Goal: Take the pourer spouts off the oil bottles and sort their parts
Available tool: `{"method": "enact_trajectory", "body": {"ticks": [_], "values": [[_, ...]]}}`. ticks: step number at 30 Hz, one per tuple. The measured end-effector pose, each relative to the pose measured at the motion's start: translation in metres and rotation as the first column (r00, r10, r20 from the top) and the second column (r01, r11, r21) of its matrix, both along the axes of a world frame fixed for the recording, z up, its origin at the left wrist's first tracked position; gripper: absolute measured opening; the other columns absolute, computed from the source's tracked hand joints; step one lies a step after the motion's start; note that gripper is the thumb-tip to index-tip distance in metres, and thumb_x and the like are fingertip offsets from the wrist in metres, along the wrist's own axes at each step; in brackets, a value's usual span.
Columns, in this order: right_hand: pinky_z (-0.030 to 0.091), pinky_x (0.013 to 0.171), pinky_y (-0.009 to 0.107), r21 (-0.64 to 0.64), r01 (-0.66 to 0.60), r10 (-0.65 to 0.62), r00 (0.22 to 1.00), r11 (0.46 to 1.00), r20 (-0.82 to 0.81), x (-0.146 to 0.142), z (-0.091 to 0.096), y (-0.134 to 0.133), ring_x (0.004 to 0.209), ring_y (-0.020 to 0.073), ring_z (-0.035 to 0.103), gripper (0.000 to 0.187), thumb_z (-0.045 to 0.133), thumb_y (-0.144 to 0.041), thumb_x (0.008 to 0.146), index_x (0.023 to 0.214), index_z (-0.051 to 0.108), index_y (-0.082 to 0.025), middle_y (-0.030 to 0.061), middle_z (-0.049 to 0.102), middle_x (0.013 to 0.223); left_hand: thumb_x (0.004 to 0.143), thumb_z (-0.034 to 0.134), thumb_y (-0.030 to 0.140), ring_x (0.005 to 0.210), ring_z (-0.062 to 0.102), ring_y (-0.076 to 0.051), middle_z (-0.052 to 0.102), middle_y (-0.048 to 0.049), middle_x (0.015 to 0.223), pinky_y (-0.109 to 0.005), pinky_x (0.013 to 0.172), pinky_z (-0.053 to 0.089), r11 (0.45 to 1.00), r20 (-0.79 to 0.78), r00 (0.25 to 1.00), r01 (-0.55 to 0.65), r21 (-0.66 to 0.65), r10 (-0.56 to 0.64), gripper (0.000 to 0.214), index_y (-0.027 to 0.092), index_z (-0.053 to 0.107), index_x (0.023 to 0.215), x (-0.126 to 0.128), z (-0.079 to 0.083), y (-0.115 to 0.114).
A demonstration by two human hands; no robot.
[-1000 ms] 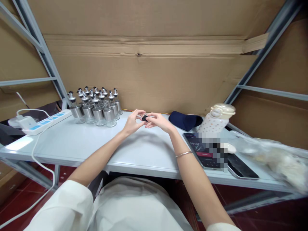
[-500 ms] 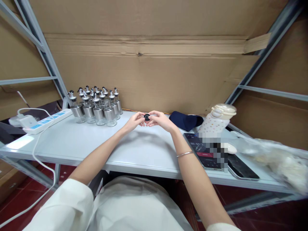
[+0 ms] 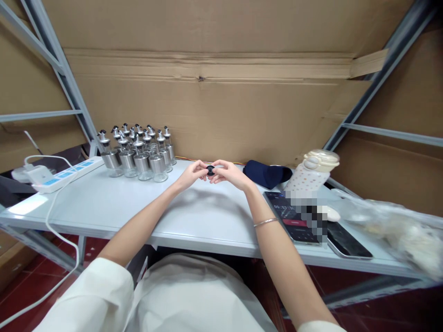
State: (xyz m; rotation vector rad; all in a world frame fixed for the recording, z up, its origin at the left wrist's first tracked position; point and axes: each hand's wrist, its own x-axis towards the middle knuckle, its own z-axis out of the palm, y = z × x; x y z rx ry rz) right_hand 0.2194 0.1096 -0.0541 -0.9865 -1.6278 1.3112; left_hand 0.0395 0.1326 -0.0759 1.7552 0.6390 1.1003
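Note:
Above the middle of the white table [image 3: 104, 203], my left hand [image 3: 191, 174] and my right hand [image 3: 228, 173] meet fingertip to fingertip. Both pinch one small round black part [image 3: 210, 170] between them. It is held a little above the tabletop, near the back wall. Several glass bottles with steel bases and pourer tops [image 3: 138, 152] stand in a cluster to the left of my hands. A thin bracelet circles my right wrist.
A white power strip [image 3: 65, 174] with a cable lies at the left edge. To the right are a dark blue cloth [image 3: 265, 173], a dotted cream bottle [image 3: 311, 175], a phone [image 3: 290, 216], a second dark device [image 3: 348, 240] and a plastic bag [image 3: 398, 226]. Cardboard lines the back wall.
Both hands rose slightly and shifted a little to the right while turning the black part between the fingers. Nothing else on the table has moved.

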Motion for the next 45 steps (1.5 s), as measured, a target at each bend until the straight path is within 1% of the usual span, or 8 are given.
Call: {"method": "enact_trajectory", "body": {"ticks": [4,9,15,24,35,38,41,45], "values": [[0.050,0.054,0.022,0.008,-0.001,0.001,1.000,1.000,0.023,0.0001,-0.0004,-0.0001,0.056,0.0127,0.066,0.016,0.061,-0.023,0.076,0.087,0.051,-0.018,0.0031,0.069,0.063,0.074,0.063,0.030,0.055,0.056,-0.008,0.058,0.0017,0.066,-0.024,0.057,0.045,1.000,-0.003,1.000,0.016,-0.016,-0.016,0.022,0.014,0.049,0.078,0.0020,0.0012,-0.0023],[0.033,0.040,0.016,0.054,-0.035,0.031,0.997,0.998,0.066,-0.0010,-0.0004,-0.0006,0.041,0.0066,0.052,0.013,0.059,-0.024,0.073,0.081,0.051,-0.017,0.0006,0.066,0.057,0.072,0.061,0.026,0.048,0.052,-0.007,0.053,0.0067,0.057,-0.022,0.052,0.042,0.999,0.001,0.999,0.042,-0.016,-0.042,0.023,0.017,0.040,0.077,0.0039,-0.0019,-0.0008],[0.033,0.042,0.018,0.073,-0.040,0.033,0.995,0.997,0.093,-0.0044,0.0011,-0.0025,0.041,0.0074,0.050,0.013,0.058,-0.024,0.070,0.077,0.048,-0.018,-0.0002,0.063,0.051,0.070,0.058,0.024,0.049,0.051,-0.008,0.048,0.0103,0.054,-0.019,0.048,0.038,0.998,0.014,0.998,0.065,-0.015,-0.065,0.029,0.021,0.033,0.084,0.0053,-0.0040,-0.0004],[0.035,0.043,0.019,0.114,-0.038,0.019,0.987,0.993,0.159,-0.0039,0.0013,-0.0030,0.043,0.0082,0.050,0.010,0.057,-0.020,0.070,0.075,0.048,-0.019,0.0013,0.065,0.054,0.065,0.058,0.023,0.045,0.044,-0.005,0.041,0.0117,0.054,-0.017,0.044,0.032,0.999,-0.022,0.999,0.031,-0.007,-0.031,0.031,0.021,0.031,0.079,0.0063,-0.0006,-0.0053],[0.025,0.041,0.019,0.121,-0.062,0.049,0.993,0.991,0.111,-0.0057,0.0015,-0.0058,0.038,0.0053,0.034,0.015,0.058,-0.018,0.066,0.073,0.045,-0.020,-0.0012,0.064,0.051,0.063,0.055,0.021,0.047,0.036,-0.003,0.036,0.0109,0.061,-0.017,0.045,0.028,1.000,-0.036,0.999,-0.010,0.024,0.011,0.028,0.021,0.030,0.076,0.0068,0.0003,-0.0067],[0.025,0.040,0.019,0.123,-0.056,0.042,0.993,0.991,0.110,-0.0068,0.0016,-0.0060,0.037,0.0049,0.033,0.016,0.058,-0.020,0.066,0.072,0.044,-0.021,-0.0013,0.064,0.051,0.063,0.056,0.019,0.047,0.035,-0.002,0.036,0.0108,0.060,-0.017,0.047,0.028,0.999,-0.037,0.999,-0.005,0.040,0.007,0.028,0.020,0.029,0.074,0.0062,-0.0007,-0.0054],[0.026,0.039,0.018,0.131,-0.003,-0.008,0.996,0.991,0.085,-0.0069,0.0009,-0.0039,0.036,0.0046,0.036,0.015,0.059,-0.020,0.067,0.070,0.043,-0.020,-0.0015,0.063,0.049,0.067,0.056,0.020,0.048,0.043,-0.004,0.042,0.0109,0.060,-0.018,0.049,0.033,1.000,-0.006,1.000,-0.002,0.015,0.002,0.029,0.021,0.029,0.078,0.0065,-0.0018,-0.0042],[0.034,0.041,0.017,0.109,0.054,-0.057,0.998,0.993,0.026,-0.0041,0.0003,-0.0007,0.040,0.0069,0.050,0.013,0.058,-0.022,0.070,0.075,0.047,-0.019,-0.0009,0.064,0.052,0.073,0.054,0.022,0.056,0.054,-0.008,0.050,0.0094,0.061,-0.024,0.059,0.042,1.000,0.070,0.998,0.004,-0.014,-0.003,0.027,0.021,0.031,0.088,0.0080,-0.0034,-0.0032]]}}
